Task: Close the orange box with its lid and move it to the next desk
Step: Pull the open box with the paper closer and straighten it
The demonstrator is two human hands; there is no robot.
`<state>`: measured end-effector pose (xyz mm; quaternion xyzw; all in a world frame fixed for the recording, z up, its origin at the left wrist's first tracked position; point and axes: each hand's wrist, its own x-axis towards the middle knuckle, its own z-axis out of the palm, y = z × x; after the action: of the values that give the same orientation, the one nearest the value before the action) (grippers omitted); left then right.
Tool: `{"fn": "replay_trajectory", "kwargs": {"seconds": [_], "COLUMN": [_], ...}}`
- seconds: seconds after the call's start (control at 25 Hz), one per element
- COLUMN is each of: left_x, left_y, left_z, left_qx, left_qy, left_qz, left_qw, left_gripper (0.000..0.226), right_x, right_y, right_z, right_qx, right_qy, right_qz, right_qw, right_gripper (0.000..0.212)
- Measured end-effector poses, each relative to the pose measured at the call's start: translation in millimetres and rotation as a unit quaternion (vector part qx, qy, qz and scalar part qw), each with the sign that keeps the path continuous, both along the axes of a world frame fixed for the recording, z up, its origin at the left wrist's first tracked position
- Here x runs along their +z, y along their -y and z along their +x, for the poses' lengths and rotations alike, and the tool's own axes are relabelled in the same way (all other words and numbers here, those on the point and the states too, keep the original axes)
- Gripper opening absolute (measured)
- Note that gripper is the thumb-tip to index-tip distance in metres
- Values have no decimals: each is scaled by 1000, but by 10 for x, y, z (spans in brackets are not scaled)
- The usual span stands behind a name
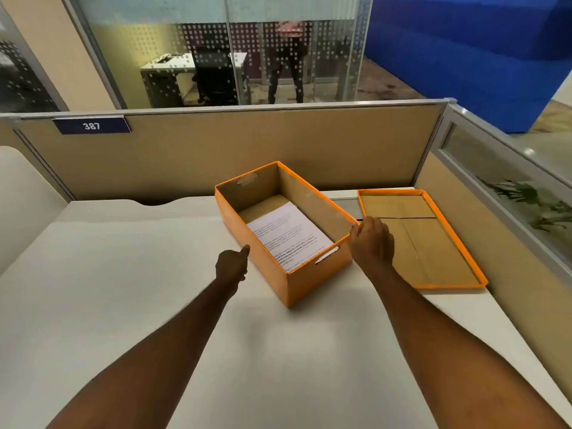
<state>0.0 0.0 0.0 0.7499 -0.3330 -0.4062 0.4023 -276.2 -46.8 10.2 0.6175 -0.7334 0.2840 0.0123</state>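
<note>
- Right hand (pixel 373 243) pinching near corner of orange box (pixel 286 230); left hand (pixel 232 265) loosely curled, empty, beside it.
- Steadying step — lid (pixel 421 239) lying inside-up, just beside.
- Next, probably: flip lid, seat over rim.

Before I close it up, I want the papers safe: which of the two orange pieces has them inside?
The deep box between the hands holds the papers. The shallow lid to its right lies upside down, with nothing in it.
</note>
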Motion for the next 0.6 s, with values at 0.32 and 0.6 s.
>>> {"fn": "replay_trajectory", "kwargs": {"seconds": [0.32,0.6], "left_x": [-15,-151], "left_y": [632,1079], "left_z": [-28,107], "left_qx": [114,203], "left_qy": [-63,-118], "left_qz": [54,66], "left_qw": [990,970], "left_gripper": [84,94], "right_x": [96,81], "right_y": [1000,1758], "right_z": [-32,122], "right_qx": [35,87], "right_qy": [-19,12], "right_qz": [114,217], "right_qw": [993,972], "right_gripper": [57,83]}}
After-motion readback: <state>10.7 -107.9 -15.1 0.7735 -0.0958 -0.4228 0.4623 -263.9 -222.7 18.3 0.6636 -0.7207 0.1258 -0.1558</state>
